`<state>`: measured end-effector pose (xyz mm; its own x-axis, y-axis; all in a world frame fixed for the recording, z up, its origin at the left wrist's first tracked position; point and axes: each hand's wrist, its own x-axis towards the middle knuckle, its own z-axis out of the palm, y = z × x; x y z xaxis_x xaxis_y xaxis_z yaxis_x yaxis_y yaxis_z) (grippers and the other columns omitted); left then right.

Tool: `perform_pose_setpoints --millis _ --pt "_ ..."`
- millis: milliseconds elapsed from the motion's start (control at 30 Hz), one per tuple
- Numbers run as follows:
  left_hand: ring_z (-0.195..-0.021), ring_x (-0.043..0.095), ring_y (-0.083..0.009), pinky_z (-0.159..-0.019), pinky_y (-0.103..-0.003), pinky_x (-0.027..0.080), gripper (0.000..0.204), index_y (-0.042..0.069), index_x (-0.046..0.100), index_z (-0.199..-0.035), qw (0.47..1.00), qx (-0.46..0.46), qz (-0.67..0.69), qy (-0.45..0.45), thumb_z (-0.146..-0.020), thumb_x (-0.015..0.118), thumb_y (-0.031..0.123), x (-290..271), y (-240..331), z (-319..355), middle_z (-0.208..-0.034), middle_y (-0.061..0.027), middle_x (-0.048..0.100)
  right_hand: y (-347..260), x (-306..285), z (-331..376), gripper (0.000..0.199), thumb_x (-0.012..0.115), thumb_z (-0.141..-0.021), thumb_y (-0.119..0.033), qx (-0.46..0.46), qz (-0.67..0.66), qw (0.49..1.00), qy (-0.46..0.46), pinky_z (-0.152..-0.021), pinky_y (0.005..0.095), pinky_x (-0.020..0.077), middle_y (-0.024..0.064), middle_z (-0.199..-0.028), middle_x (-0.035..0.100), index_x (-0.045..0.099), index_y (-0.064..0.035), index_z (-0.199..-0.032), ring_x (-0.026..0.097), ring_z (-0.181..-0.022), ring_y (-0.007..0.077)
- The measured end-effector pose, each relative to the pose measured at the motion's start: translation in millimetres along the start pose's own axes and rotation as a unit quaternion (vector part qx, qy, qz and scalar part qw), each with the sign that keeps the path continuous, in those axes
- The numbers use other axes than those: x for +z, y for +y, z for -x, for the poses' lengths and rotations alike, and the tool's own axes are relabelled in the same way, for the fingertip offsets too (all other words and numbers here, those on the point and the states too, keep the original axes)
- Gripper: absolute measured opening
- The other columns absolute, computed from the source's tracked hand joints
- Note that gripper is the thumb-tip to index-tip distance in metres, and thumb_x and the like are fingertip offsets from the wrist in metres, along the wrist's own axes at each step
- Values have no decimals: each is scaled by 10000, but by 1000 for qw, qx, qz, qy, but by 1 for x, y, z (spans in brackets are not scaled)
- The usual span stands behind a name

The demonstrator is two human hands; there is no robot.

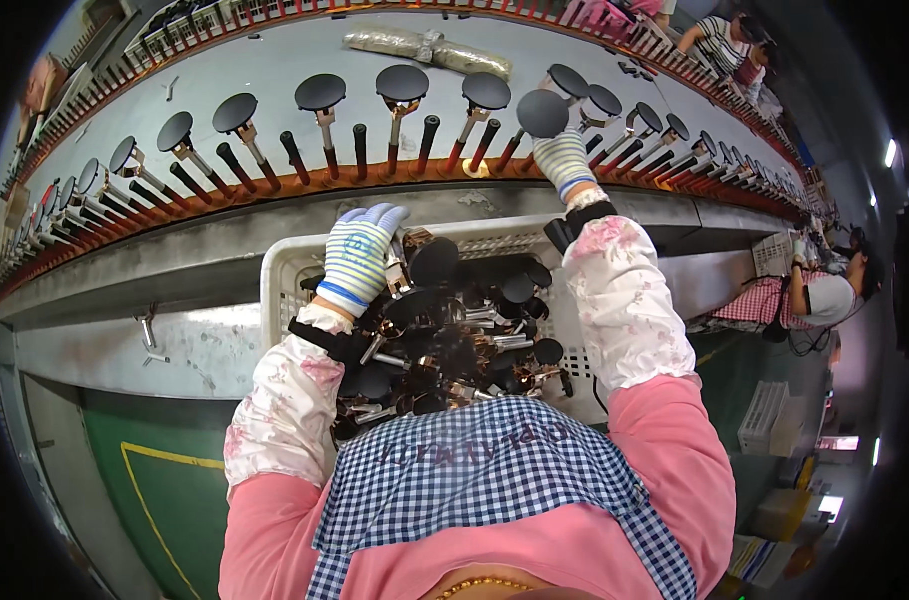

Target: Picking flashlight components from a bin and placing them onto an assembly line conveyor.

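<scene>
Hands busy: left hand (359,255) grips pieces over the white crate (279,270), right hand (564,160) holds a black disc (542,113) beyond it.
Tangled parts may snag, I reckon, spilling from the crate.

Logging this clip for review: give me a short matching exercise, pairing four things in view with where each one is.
Things:
1. left hand
2. right hand
3. white basket
4. clear plastic bag

Places:
A. far side of the grey belt
B. in front of the person, full of black disc parts
C. raised at the row of pegs, holding a disc
D. down in the basket, on the parts

Pairs: 1-D, 2-C, 3-B, 4-A
</scene>
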<state>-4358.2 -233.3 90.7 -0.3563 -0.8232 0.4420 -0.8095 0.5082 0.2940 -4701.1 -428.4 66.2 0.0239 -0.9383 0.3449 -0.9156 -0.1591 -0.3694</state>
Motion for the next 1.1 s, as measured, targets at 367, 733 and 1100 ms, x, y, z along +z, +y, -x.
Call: perform_pose_setpoints --millis 367,733,1100 --pt "-1093 651 -344 -966 -442 494 387 122 642 -1223 1000 12 -10 -25 -840 621 164 17 41 -35 -1196 -124 686 -33 -38 25 337 590 -921 -210 83 -88 992 -44 -916 514 543 269 -1108 700 657 -135 -1242 664 -1047 460" --pt "-1123 651 -351 -977 -451 492 416 111 650 -1222 1000 12 3 -23 -840 674 273 53 98 -69 -1223 -140 695 70 -108 68 269 609 -967 -239 -109 -175 977 58 -827 436 563 196 -985 718 673 -43 -1139 701 -915 367" --pt "-1155 624 -369 -1014 -461 453 519 87 633 -1245 998 14 44 -50 -816 705 370 84 161 -114 -1234 -145 674 266 -154 159 433 611 -1028 -474 198 -258 935 141 -846 371 517 75 -986 720 724 -67 -1125 662 -912 213"
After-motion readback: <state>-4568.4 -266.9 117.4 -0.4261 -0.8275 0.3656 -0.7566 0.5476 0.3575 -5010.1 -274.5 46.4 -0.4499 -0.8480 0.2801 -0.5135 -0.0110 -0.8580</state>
